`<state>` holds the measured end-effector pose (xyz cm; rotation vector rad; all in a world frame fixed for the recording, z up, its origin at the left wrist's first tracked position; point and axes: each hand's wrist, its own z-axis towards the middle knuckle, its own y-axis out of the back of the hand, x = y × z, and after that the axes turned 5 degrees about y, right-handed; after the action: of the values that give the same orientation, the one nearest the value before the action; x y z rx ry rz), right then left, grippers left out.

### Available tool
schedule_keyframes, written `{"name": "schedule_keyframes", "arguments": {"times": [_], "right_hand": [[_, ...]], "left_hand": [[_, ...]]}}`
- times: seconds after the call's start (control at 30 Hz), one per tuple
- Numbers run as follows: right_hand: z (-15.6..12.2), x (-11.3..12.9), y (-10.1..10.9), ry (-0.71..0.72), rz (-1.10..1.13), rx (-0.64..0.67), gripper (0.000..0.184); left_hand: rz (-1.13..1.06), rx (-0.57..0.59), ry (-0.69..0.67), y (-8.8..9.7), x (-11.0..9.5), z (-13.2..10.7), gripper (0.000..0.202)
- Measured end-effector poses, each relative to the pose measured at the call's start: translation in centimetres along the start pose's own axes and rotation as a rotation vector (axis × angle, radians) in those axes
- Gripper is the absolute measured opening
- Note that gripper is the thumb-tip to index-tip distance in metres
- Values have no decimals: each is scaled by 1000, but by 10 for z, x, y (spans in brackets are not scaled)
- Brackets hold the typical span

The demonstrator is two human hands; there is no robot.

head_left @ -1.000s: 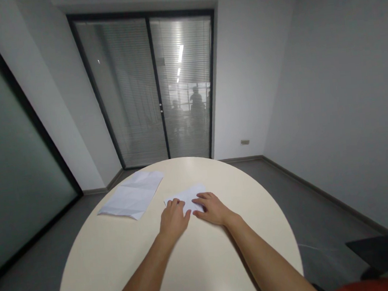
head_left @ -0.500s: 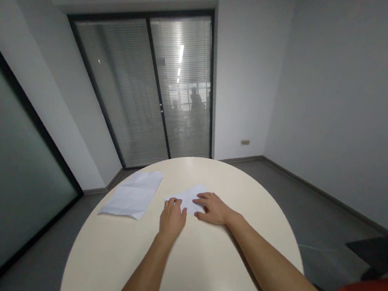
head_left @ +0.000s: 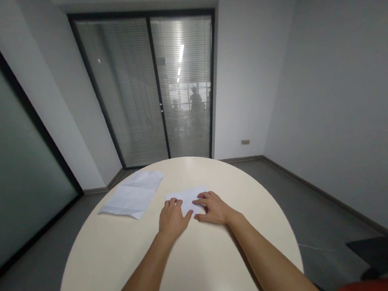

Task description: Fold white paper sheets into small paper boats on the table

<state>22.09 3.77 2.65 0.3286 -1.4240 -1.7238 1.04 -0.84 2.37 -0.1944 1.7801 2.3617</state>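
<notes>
A small piece of white paper [head_left: 187, 197] lies on the round table, under and between my two hands. My left hand [head_left: 173, 217] rests over its left side, fingers bent on the sheet and thumb stretched out to the right along the near edge. On the right part of the paper, my right hand [head_left: 214, 208] lies with its fingers spread and pointing left, the thumb apart from them. The fingers partly cover the sheet, so any folds beneath them are hidden.
A larger, creased white sheet [head_left: 133, 194] lies at the far left of the cream round table [head_left: 122, 256]. Beyond it stands a glass door with blinds [head_left: 125, 101]. A black and red object, perhaps a chair [head_left: 387, 255], is at the lower right.
My left thumb has moved outward to the right, closer to my right thumb. The small paper's outline has shifted slightly; my right hand stays nearly in place.
</notes>
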Motion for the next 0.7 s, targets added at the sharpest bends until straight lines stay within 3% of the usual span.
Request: {"name": "schedule_keyframes", "arguments": {"times": [0.23, 0.5, 0.7], "right_hand": [[-1, -3, -4, 53, 69, -40, 63], [-2, -9, -9, 35, 49, -37, 64], [1, -4, -4, 64, 45, -64, 49]], "left_hand": [[-9, -1, -50, -8, 6, 3, 57], [-5, 29, -50, -11, 10, 7, 46], [-46, 28, -59, -10, 11, 7, 43]]}}
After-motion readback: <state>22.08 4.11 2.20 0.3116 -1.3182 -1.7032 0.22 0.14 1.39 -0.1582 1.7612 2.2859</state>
